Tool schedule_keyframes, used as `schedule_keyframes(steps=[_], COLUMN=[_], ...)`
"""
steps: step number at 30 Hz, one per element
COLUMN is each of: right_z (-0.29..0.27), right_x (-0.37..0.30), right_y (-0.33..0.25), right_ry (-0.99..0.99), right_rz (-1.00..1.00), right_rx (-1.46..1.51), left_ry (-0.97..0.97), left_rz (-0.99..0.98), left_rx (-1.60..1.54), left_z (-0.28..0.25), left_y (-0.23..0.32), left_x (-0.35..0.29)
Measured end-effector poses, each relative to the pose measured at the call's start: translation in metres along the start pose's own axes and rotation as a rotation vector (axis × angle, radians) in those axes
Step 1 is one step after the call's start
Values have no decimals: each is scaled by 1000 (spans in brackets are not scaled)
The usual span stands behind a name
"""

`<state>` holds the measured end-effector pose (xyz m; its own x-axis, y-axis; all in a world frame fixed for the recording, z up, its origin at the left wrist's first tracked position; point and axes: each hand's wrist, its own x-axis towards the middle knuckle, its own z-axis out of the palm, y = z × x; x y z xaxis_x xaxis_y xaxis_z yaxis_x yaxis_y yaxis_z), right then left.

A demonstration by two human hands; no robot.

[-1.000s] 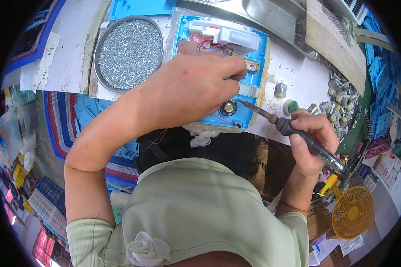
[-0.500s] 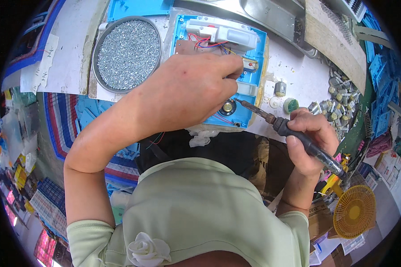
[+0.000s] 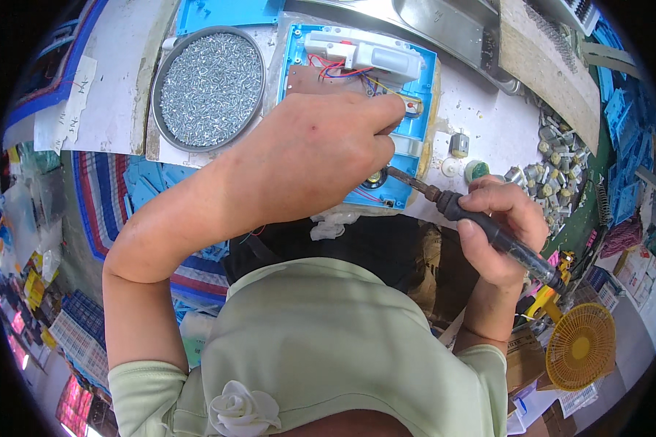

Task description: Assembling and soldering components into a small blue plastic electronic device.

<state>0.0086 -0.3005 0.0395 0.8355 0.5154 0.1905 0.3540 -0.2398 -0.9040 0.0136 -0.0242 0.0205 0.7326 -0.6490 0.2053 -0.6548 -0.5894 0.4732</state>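
Note:
My left hand (image 3: 324, 149) reaches over an opened blue plastic casing (image 3: 428, 76), thumb and fingertips pinched together; whatever they hold is hidden behind the hand. In my right hand (image 3: 514, 226) is a soldering iron (image 3: 455, 207), gripped by its dark handle. Its metal tip points up and left, close to the left fingers; whether it touches anything is hidden. Inside the casing are a white plastic housing (image 3: 397, 62), a brown circuit board (image 3: 306, 78) partly covered by my hand, thin red, blue and yellow wires, and a round speaker (image 3: 377, 180), mostly covered.
A round metal bowl of small screws (image 3: 210, 87) stands left of the casing. To the right are a small motor (image 3: 459, 145), a green-topped round piece (image 3: 477, 170) and a heap of motors (image 3: 557, 171). A metal tray (image 3: 448, 33) lies behind. A yellow fan (image 3: 580, 347) is at lower right.
My left hand has shifted slightly right over the casing, covering more of the speaker. The soldering iron and my right hand have moved a little left.

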Motion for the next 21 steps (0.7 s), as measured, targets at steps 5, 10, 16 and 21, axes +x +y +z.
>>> schedule_keyframes(steps=[5,10,16,21], right_z=[-1,5,3,-9], right_x=[1,-5,-18,-40], right_y=[-2,-20,-26,-22], right_ry=[0,75,199,353], right_rz=[-2,243,280,164], right_rx=[-37,-63,37,69], left_ry=[31,28,32,34], left_rz=[13,-1,9,9], left_rx=[-23,-29,-29,-38], left_z=[2,4,4,3], left_y=[-1,-1,-2,-3], left_x=[0,0,0,-3])
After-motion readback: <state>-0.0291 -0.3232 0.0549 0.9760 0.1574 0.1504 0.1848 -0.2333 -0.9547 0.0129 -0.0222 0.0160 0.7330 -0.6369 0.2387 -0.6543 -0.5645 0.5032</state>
